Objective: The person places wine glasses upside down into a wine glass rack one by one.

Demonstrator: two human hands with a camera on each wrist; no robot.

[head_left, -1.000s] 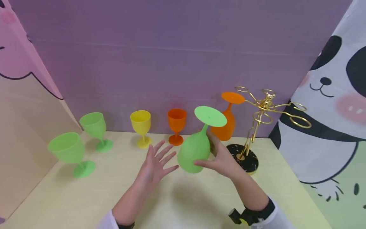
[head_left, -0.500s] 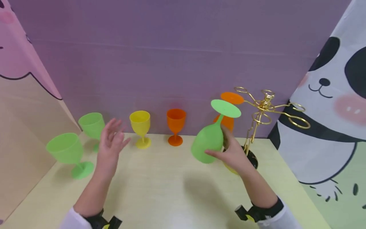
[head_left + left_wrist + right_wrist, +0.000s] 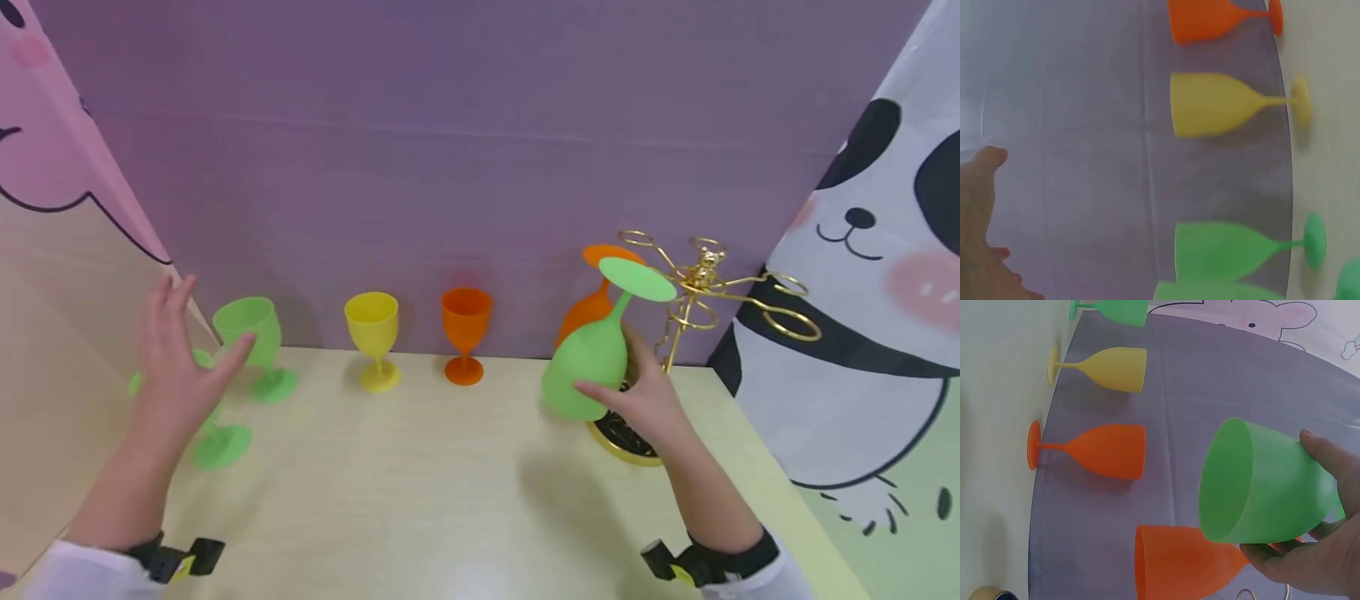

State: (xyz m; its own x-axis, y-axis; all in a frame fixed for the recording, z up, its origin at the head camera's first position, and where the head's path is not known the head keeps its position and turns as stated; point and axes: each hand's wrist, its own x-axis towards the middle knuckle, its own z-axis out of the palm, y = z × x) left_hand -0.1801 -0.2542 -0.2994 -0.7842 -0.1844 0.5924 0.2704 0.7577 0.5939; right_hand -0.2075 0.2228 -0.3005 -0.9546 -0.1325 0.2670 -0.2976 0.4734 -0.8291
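My right hand (image 3: 648,400) grips a green goblet (image 3: 588,367) by its bowl, upside down with the foot on top. In the right wrist view the goblet's mouth (image 3: 1227,481) faces sideways, with thumb and fingers on either side of the bowl. Close behind it an orange goblet (image 3: 581,312) hangs inverted from a gold rack (image 3: 701,279). My left hand (image 3: 176,375) is raised at the left with fingers spread and nothing in it. It partly covers a green goblet (image 3: 222,447); another green goblet (image 3: 251,329) stands just beyond.
A yellow goblet (image 3: 372,325) and an orange goblet (image 3: 467,317) stand upright near the table's back edge. The rack's round black base (image 3: 626,442) is partly hidden behind my right hand and the held goblet. A purple backdrop (image 3: 450,167) rises behind the table (image 3: 405,500).
My right hand has carried the inverted green goblet right and slightly up, toward the rack. My left hand has moved away from it to the far left, over the green goblets.
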